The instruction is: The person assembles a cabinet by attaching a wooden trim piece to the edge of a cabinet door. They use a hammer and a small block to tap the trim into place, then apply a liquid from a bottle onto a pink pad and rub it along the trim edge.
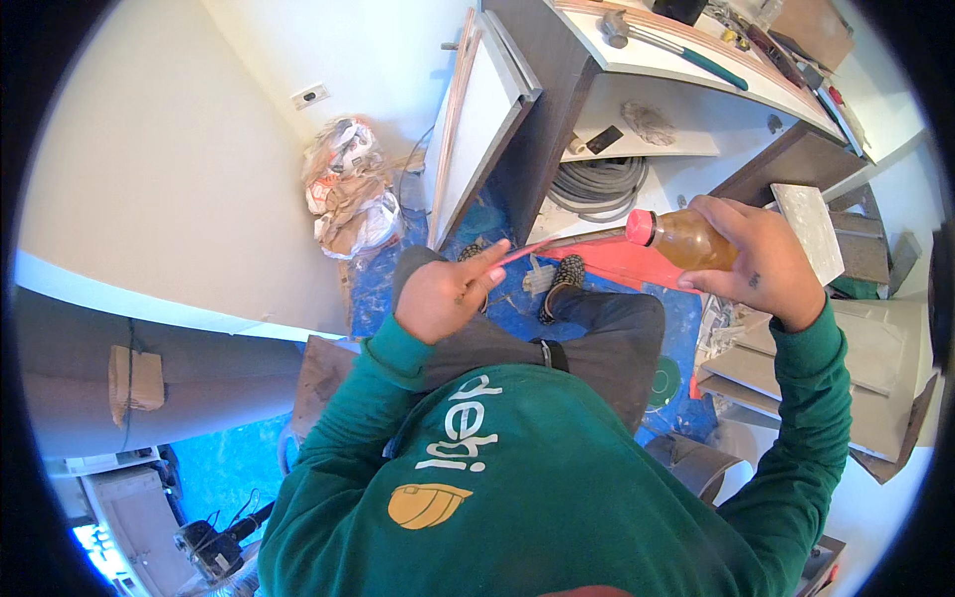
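Observation:
My right hand (756,254) is wrapped round a bottle (696,239) of amber-brown liquid, tipped on its side. Its red cap (641,228) is on and points left. My left hand (448,297) pinches a thin, flat red piece (524,252) between thumb and fingers; its kind is too small to make out. The free end of that piece points toward the bottle cap, with a gap between them. Beneath the bottle lies a flat red sheet (622,261) on the floor, partly hidden by my right hand and the bottle.
Ahead, a cabinet (557,109) holds a coil of grey hose (597,184); a hammer (686,55) and other tools lie on top. A loose panel (482,129) leans at its left. Crumpled bags (353,189) sit by the wall. Boards (856,348) are stacked at right on the blue-covered floor.

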Action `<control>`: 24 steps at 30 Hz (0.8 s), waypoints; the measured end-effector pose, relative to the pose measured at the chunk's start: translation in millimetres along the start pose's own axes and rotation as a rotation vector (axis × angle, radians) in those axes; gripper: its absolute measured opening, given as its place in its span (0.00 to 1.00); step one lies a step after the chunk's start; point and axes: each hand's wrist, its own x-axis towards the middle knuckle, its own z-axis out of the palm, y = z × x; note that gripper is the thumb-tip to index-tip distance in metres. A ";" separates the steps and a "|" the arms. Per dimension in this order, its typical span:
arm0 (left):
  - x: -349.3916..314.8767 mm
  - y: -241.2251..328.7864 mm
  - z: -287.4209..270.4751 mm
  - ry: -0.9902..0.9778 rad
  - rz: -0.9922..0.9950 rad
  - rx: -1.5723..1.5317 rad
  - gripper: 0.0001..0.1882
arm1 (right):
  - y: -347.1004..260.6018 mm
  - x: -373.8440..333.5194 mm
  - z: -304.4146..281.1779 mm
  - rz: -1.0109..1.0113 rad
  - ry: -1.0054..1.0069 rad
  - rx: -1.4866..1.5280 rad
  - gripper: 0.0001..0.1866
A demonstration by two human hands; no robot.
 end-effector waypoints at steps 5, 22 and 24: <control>10.0 -4.0 -10.3 0.415 0.395 0.185 0.27 | 1.3 2.4 -2.3 -0.027 -0.050 -0.019 0.36; 23.8 45.9 -31.1 0.467 0.727 0.303 0.27 | -14.5 23.7 -17.4 -0.062 -0.218 -0.156 0.33; 24.3 46.4 -31.6 0.467 0.736 0.303 0.27 | -12.4 23.4 -17.2 -0.071 -0.210 -0.184 0.32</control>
